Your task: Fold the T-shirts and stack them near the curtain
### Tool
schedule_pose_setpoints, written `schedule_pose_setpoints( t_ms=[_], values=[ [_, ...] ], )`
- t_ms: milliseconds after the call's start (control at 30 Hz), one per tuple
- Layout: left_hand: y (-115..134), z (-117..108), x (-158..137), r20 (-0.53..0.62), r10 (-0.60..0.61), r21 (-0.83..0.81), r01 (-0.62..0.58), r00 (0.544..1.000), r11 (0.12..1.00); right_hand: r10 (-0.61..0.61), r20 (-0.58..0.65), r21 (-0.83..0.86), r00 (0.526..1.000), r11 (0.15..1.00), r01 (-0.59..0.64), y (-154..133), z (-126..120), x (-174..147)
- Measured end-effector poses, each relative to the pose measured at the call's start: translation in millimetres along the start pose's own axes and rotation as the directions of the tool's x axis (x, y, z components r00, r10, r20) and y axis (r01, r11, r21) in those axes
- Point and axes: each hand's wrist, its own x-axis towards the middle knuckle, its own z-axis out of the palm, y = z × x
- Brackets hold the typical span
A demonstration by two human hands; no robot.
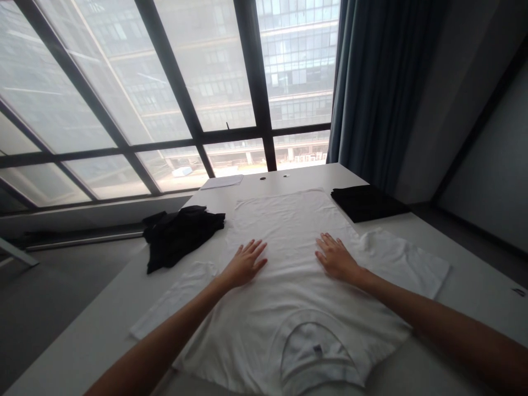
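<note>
Taking the middle of the white short-bodied cotton-looking T-shirt [291, 280] as the centre of the dial, with twelve toward the window, the garment lies spread on the smooth white tabletop [478, 280], its hem at twelve and its round ribbed neckline [309, 317] at six, nearest the person. A small dark label [317, 348] shows inside the neck.

The bare left hand [245, 264] rests palm down at nine o'clock on the cloth, fingers slightly apart and gripping nothing. The bare right hand [336, 258] lies likewise at three, fingers a little parted, its palm on the fabric.

White cloth flaps [406, 264] reach out near three and toward eight; with folds and arms in the way, I cannot tell whether they are its sleeves or a second garment.

A crumpled black fabric garment [181, 236] sits at ten, a neatly flattened black cloth stack [367, 203] at two, and a thin white sheet [221, 182] at eleven.
</note>
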Motion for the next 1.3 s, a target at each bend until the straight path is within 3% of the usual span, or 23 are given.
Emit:
schedule_pose_setpoints(
  t_ms=[133, 200, 300, 400, 533, 633, 767, 867, 967, 1033, 1133, 1200, 1300],
  values=[
    [59, 8, 33, -0.021, 0.069, -0.048, -0.070, 0.997, 0.996, -0.072, -0.031, 0.058, 0.997, 0.996, 0.074, -46, 7, 23],
    [76, 20, 39, -0.015, 0.058, -0.054, -0.059, 0.998, 0.997, -0.093, -0.020, 0.067, 0.995, 0.993, 0.094, -58, 17, 25],
    [82, 35, 37, -0.044, 0.050, -0.045, -0.052, 0.998, 0.998, -0.078, 0.018, 0.060, 0.997, 0.995, 0.077, -50, 27, 17],
    [81, 38, 31, -0.060, 0.055, -0.054, -0.059, 0.997, 0.997, -0.023, 0.031, 0.007, 0.999, 1.000, 0.023, -19, 30, 6],
    [72, 33, 24, -0.045, 0.054, -0.073, -0.057, 0.998, 0.996, 0.054, 0.005, -0.079, 0.999, 0.995, -0.054, 26, 29, -6],
    [46, 29, 9, -0.039, -0.016, -0.048, 0.015, 0.999, 0.999, 0.086, -0.041, -0.119, 0.995, 0.989, -0.090, 48, 28, -12],
    [-5, 23, -20, -0.074, -0.191, 0.008, 0.192, 0.979, 0.981, 0.091, -0.079, -0.128, 0.993, 0.987, -0.100, 58, 25, -16],
    [-17, 14, -37, -0.084, -0.258, 0.024, 0.261, 0.962, 0.965, 0.114, -0.091, -0.124, 0.989, 0.984, -0.125, 52, 20, -19],
    [14, 7, -46, -0.048, -0.184, -0.009, 0.184, 0.982, 0.983, 0.092, -0.133, -0.128, 0.987, 0.986, -0.109, 26, 11, -27],
    [49, 5, -49, -0.035, -0.035, -0.052, 0.033, 0.999, 0.998, -0.019, -0.132, -0.107, 0.991, 0.994, 0.005, -3, 8, -36],
    [96, 9, -55, -0.003, 0.172, -0.108, -0.172, 0.985, 0.979, -0.193, -0.074, -0.025, 0.978, 0.981, 0.192, -46, 10, -54],
    [112, 13, -63, 0.036, 0.232, -0.123, -0.226, 0.972, 0.966, -0.253, 0.002, 0.024, 0.967, 0.967, 0.253, -59, 14, -67],
    [110, 16, -83, 0.054, 0.250, -0.112, -0.243, 0.967, 0.964, -0.265, 0.075, 0.067, 0.961, 0.963, 0.260, -44, 18, -87]
  ],
)
